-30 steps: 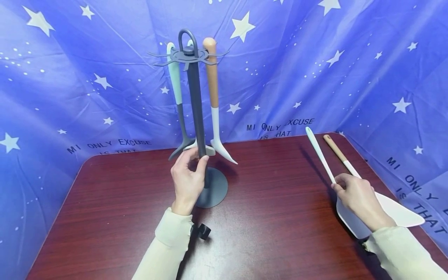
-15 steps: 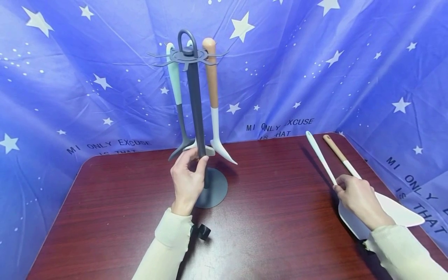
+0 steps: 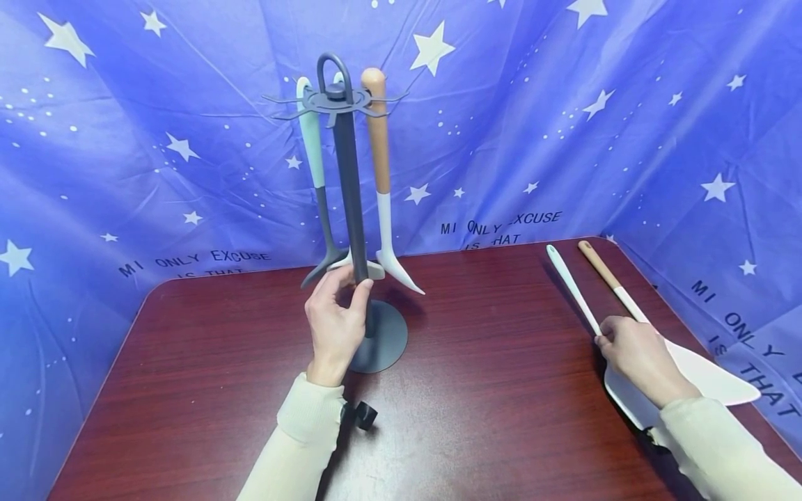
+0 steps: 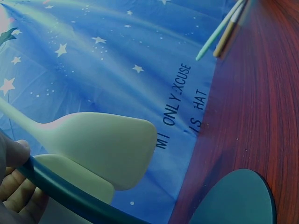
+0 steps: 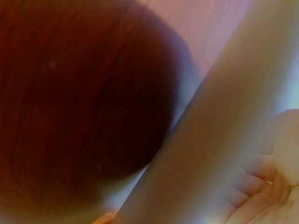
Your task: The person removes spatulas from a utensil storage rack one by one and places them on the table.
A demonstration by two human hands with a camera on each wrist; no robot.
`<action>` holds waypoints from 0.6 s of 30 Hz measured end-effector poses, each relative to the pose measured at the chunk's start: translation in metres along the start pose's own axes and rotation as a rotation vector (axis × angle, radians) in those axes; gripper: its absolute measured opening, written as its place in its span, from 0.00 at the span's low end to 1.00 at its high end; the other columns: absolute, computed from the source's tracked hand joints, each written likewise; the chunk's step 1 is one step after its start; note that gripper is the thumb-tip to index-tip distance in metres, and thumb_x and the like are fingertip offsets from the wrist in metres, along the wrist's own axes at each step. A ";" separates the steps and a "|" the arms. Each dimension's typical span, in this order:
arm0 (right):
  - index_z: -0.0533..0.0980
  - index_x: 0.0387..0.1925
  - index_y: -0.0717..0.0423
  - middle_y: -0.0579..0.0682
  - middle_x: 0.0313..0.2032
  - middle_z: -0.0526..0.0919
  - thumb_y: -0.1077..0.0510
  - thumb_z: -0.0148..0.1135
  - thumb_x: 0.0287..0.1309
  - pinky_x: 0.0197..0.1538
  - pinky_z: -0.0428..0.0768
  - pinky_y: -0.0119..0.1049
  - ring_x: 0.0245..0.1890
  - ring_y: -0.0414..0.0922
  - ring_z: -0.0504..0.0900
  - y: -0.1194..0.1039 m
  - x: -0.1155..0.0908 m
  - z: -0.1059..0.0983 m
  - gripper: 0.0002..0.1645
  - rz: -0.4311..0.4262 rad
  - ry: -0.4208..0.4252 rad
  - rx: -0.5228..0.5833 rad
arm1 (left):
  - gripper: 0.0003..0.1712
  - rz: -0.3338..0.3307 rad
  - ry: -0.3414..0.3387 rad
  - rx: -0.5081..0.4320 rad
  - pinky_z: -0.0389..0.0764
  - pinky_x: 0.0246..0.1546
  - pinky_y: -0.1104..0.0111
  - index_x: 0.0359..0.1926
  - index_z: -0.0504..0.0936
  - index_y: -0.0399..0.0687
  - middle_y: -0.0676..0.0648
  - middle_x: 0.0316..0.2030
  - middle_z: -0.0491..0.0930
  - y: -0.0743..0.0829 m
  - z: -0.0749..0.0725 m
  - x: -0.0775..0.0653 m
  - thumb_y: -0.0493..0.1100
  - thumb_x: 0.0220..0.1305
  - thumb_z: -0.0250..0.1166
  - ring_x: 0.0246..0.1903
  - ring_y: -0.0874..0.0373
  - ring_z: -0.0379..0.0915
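Observation:
My left hand (image 3: 338,323) grips the dark pole (image 3: 349,188) of an upright utensil stand, thumb on one side and fingers on the other. From its top ring hang a mint-handled dark utensil (image 3: 311,136), a tan-handled white utensil (image 3: 379,139) and another partly hidden behind the pole. A pale spatula blade (image 4: 103,144) hangs beside the pole in the left wrist view. At the right, my right hand (image 3: 645,358) pinches the shaft of a mint-handled spatula (image 3: 571,285); its pale blade is partly under my hand, and looms blurred in the right wrist view.
A tan-handled spatula (image 3: 604,268) with a white blade lies by the table's right edge, partly behind my right hand. The stand's round base (image 3: 385,341) rests on the red-brown table (image 3: 188,403). A starry blue curtain (image 3: 514,125) hangs behind and at the sides.
The mint-handled spatula's handle end has dropped lower and a little nearer in the head view. My right hand has shifted slightly with it. My left hand keeps its grip on the pole.

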State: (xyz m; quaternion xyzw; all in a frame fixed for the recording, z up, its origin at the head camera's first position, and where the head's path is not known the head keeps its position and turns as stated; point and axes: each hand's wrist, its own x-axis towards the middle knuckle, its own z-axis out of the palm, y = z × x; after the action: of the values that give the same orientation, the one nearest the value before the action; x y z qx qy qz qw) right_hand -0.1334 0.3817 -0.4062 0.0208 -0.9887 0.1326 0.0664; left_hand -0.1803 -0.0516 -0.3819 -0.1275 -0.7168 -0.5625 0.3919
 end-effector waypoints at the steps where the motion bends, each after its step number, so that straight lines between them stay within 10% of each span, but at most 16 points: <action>1: 0.77 0.22 0.57 0.51 0.19 0.77 0.63 0.62 0.50 0.24 0.69 0.46 0.20 0.50 0.72 0.000 0.001 0.000 0.05 -0.001 -0.005 0.000 | 0.12 0.002 0.001 -0.001 0.81 0.36 0.56 0.39 0.85 0.41 0.47 0.31 0.84 0.000 0.000 0.000 0.30 0.51 0.70 0.32 0.55 0.78; 18: 0.73 0.15 0.52 0.48 0.16 0.73 0.63 0.57 0.47 0.21 0.70 0.53 0.19 0.52 0.72 -0.005 0.016 -0.008 0.09 0.025 -0.092 -0.045 | 0.13 0.009 0.003 -0.010 0.81 0.36 0.63 0.39 0.85 0.40 0.46 0.30 0.84 0.001 0.000 0.001 0.28 0.50 0.70 0.31 0.53 0.78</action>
State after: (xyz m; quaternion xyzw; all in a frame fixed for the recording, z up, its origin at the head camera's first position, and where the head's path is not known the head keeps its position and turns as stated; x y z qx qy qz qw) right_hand -0.1479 0.3788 -0.3954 0.0131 -0.9937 0.1099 0.0196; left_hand -0.1800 -0.0514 -0.3809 -0.1320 -0.7130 -0.5642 0.3948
